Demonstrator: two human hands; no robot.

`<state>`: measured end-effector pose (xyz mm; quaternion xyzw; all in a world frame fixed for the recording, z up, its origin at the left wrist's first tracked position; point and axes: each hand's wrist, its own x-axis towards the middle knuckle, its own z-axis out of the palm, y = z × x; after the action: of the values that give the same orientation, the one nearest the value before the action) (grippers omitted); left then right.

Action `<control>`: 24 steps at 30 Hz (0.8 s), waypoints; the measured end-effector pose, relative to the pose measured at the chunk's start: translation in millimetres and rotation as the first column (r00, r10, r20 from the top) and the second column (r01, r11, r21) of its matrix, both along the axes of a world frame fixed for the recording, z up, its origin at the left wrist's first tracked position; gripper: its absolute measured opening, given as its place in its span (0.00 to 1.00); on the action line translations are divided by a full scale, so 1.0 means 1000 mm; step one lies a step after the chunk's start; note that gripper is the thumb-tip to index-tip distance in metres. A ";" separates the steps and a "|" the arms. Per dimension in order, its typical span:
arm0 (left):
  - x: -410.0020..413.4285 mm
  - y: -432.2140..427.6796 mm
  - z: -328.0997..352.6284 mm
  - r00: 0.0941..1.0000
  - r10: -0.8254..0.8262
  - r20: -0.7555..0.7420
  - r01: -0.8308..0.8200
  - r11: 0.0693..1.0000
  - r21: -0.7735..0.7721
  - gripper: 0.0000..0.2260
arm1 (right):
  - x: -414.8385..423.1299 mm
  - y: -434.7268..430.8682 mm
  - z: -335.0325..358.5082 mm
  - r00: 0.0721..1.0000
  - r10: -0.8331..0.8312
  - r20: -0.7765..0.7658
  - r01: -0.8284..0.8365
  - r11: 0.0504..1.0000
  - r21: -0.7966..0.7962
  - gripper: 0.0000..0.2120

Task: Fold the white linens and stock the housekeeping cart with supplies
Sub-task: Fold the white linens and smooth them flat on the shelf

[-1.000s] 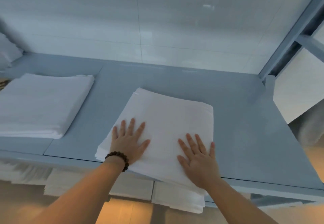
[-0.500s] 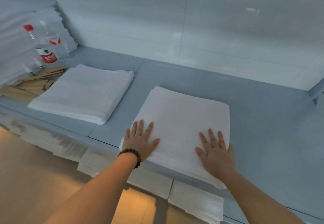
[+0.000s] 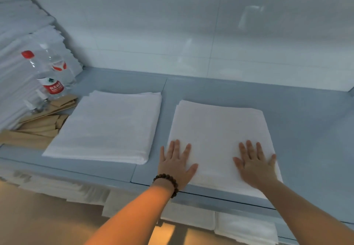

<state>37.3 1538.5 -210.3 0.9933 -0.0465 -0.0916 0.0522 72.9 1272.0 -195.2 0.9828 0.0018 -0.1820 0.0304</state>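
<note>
We press the folded white linen (image 3: 218, 129) flat on the blue shelf (image 3: 306, 129), with our left hand (image 3: 176, 165) and right hand (image 3: 255, 165) spread open on its near half. Next, we judge, it needs squaring beside the neighbouring folded stack (image 3: 109, 126).

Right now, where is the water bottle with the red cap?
In the head view, the red-capped bottle stands at the far left of the grey shelf, beside a second bottle, just behind the brown paper packets and left of the folded linen.
</note>
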 end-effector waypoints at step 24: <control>-0.011 0.123 0.001 0.986 0.154 -0.066 -0.156 0.987 -0.035 0.27 | -0.028 0.250 0.011 0.933 0.345 0.104 -0.360 0.903 0.236 0.24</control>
<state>26.8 1661.8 -208.9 0.9893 0.0308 -0.1177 0.0806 44.6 1521.8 -184.0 0.9672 0.2013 -0.1423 -0.0617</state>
